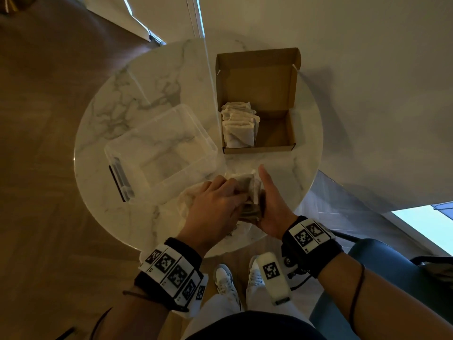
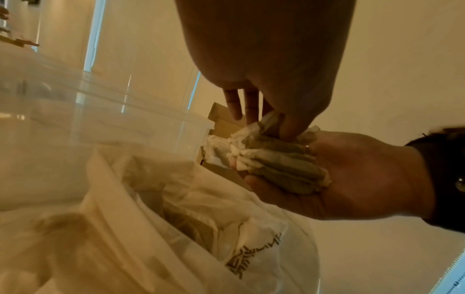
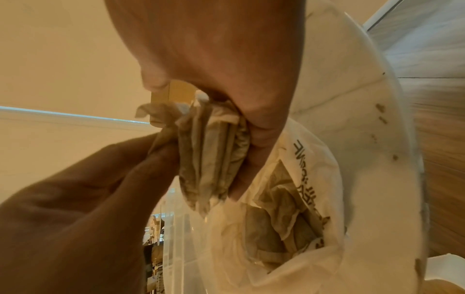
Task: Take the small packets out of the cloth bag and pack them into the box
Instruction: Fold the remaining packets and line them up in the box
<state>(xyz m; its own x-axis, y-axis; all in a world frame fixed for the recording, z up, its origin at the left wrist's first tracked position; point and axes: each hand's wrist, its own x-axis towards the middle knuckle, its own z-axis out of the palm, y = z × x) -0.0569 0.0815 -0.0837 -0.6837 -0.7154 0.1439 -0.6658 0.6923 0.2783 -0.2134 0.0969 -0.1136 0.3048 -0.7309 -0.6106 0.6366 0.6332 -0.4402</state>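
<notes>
A stack of small tan packets (image 1: 252,192) sits in my right hand (image 1: 269,204), above the white cloth bag (image 1: 186,200) at the table's near edge. In the right wrist view my fingers curl round the stack (image 3: 214,155). My left hand (image 1: 235,192) reaches in from the left, and its fingertips (image 2: 284,127) pinch a packet at the stack's (image 2: 281,165) top. More packets (image 3: 276,218) lie inside the open bag (image 3: 309,179). The open cardboard box (image 1: 289,133) stands beyond the hands, with several packets (image 1: 239,126) standing in its left half.
A clear plastic container (image 1: 159,148) stands left of the box, its near side touching the bag. The round marble table (image 1: 117,99) ends just before my wrists. A wall runs along the right, and a blue chair (image 1: 382,271) is at the lower right.
</notes>
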